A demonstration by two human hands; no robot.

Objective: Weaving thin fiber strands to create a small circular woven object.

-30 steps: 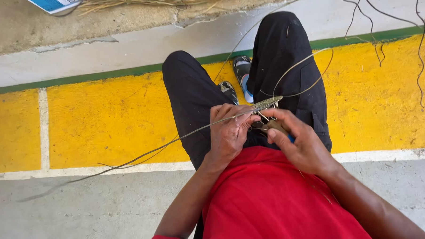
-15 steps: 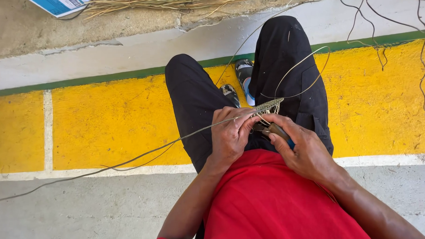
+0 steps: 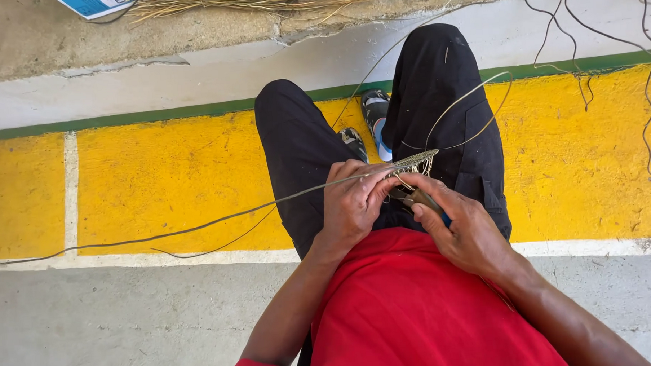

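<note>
One yellow painted band (image 3: pixel 159 181) crosses the frame from left to right, edged by one green stripe (image 3: pixel 121 118) above and one white line (image 3: pixel 126 259) below, with grey concrete floor (image 3: pixel 114 320) filling the lower left. One person sits at centre, seen from above: one red shirt (image 3: pixel 416 310) at bottom centre, two black trouser legs (image 3: pixel 303 148) running to the upper centre, two shoes (image 3: pixel 375 109) between them. One bundle of dry straw (image 3: pixel 261 0) lies along the top edge; one blue and white printed sheet (image 3: pixel 92 3) sits at the upper left corner. Two hands are counted. The left hand (image 3: pixel 351 204) is closed, pinching one narrow woven strip (image 3: pixel 413 160) at its near end; the strip runs up and right from the fingertips. One long fibre strand (image 3: pixel 161 234) trails from that hand to the left edge. The right hand (image 3: pixel 464 229), just right of the left, is curled around a small dark object (image 3: pixel 412 198); what it is cannot be told. Loose strands (image 3: pixel 467 106) loop above the strip.
</note>
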